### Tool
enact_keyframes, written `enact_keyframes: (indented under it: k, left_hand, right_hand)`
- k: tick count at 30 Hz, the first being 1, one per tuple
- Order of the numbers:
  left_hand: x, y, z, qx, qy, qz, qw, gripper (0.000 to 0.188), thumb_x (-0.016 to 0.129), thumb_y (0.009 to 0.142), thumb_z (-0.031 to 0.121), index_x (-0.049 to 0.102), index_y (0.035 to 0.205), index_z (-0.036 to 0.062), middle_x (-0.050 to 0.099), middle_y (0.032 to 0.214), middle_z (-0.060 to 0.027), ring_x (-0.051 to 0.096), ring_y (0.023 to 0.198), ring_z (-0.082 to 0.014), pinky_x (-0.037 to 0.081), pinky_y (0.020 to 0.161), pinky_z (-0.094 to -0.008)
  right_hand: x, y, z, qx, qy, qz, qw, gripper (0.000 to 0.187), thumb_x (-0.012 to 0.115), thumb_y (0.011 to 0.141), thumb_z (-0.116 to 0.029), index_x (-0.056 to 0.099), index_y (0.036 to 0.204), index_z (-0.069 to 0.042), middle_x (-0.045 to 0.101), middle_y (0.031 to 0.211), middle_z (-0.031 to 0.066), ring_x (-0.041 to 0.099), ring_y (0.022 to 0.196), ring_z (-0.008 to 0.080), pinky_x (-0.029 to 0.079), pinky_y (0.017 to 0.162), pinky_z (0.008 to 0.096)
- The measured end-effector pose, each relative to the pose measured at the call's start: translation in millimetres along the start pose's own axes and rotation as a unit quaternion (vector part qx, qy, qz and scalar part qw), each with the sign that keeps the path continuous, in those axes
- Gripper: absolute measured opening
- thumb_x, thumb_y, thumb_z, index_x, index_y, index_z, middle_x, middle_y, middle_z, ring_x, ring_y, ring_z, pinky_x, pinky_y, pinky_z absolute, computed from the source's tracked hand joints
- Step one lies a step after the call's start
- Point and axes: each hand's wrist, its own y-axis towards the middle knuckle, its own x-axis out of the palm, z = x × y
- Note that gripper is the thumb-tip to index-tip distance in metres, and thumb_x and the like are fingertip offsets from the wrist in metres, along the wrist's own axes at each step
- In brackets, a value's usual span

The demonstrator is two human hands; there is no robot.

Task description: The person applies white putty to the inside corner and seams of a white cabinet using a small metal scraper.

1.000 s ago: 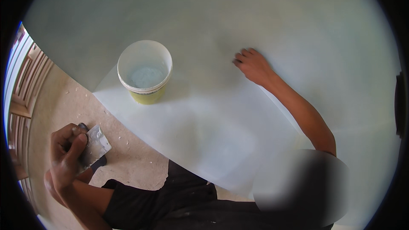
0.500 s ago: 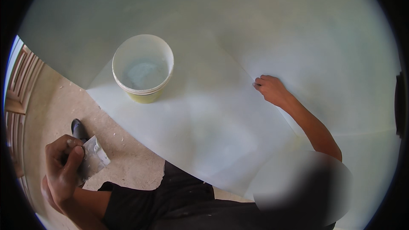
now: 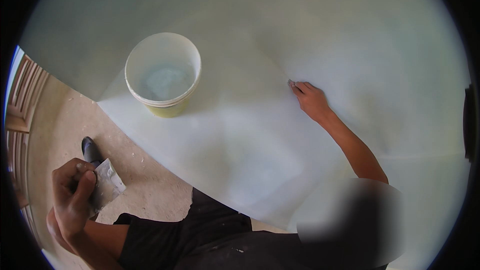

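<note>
Left hand (image 3: 70, 192) raised over the floor (image 3: 150, 182), grip pinching a scraper (image 3: 106, 186) under the thumb, right hand (image 3: 314, 101) outstretched at the pale surface (image 3: 240, 145), fingers curled (grip's contents, cannot tell), bucket (image 3: 167, 110) between.

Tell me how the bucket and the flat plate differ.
The bucket is round and hollow, while the flat plate is thin and straight-edged. The bucket stands upright on the pale surface; the flat plate is held in the left hand. The bucket's outside looks yellowish low down; the flat plate looks greyish. Both carry pale material.
</note>
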Motion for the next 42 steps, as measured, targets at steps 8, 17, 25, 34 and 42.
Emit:
enact_keyframes:
  k: [8, 17, 25, 34, 42]
  left_hand:
    - [-11.2, 4.2, 1.3, -0.025, -0.014, -0.082, 0.996, 0.018, 0.065, 0.097, 0.013, 0.063, 0.087, -0.0017, 0.056, 0.07, 0.0029, 0.046, 0.063, -0.0029, 0.034, 0.057, -0.0212]
    - [1.5, 6.5, 7.4, -0.014, -0.008, -0.083, 0.996, 0.008, 0.064, 0.092, 0.004, 0.065, 0.088, -0.0024, 0.061, 0.075, 0.0014, 0.049, 0.067, -0.0041, 0.038, 0.062, -0.0218]
    - [-8.6, -3.0, 20.8, -0.091, 0.027, -0.068, 0.993, 0.009, 0.064, 0.093, 0.005, 0.065, 0.091, -0.0032, 0.06, 0.072, 0.0005, 0.05, 0.065, -0.005, 0.037, 0.06, -0.0218]
    - [-8.6, 7.5, -2.1, -0.051, -0.046, -0.067, 0.995, 0.008, 0.064, 0.094, 0.005, 0.065, 0.091, -0.0024, 0.059, 0.072, 0.0015, 0.049, 0.063, -0.0045, 0.037, 0.059, -0.0215]
    - [-7.5, 11.3, 10.6, -0.025, 0.001, -0.107, 0.994, 0.008, 0.065, 0.092, 0.004, 0.065, 0.089, -0.0033, 0.061, 0.072, -0.0005, 0.05, 0.064, -0.0048, 0.037, 0.059, -0.0216]
  right_hand:
    - [-53.6, 22.7, 4.0, -0.036, -0.016, -0.065, 0.997, 0.025, 0.064, 0.079, 0.002, 0.074, 0.101, -0.005, 0.064, 0.099, 0.0021, 0.061, 0.094, 0.0192, 0.056, 0.076, 0.0336]
    - [-47.6, 160.9, -20.1, -0.119, -0.045, -0.03, 0.991, 0.011, 0.064, 0.077, 0.003, 0.07, 0.078, -0.006, 0.067, 0.101, 0.0049, 0.061, 0.097, 0.0231, 0.053, 0.084, 0.0356]
    - [-36.6, 46.3, 4.6, -0.092, -0.013, -0.167, 0.981, 0.01, 0.065, 0.078, 0.003, 0.072, 0.081, -0.004, 0.065, 0.102, 0.0035, 0.061, 0.098, 0.0213, 0.054, 0.082, 0.0347]
    - [-59.4, 83.2, 12.0, -0.033, -0.051, -0.011, 0.998, 0.022, 0.065, 0.077, 0.004, 0.071, 0.097, -0.003, 0.062, 0.11, 0.0021, 0.059, 0.098, 0.0197, 0.058, 0.076, 0.0311]
    - [-50.7, 41.8, 8.1, -0.017, -0.068, -0.076, 0.995, 0.02, 0.067, 0.075, 0.002, 0.072, 0.093, -0.004, 0.064, 0.107, 0.0023, 0.059, 0.099, 0.0201, 0.056, 0.08, 0.0325]
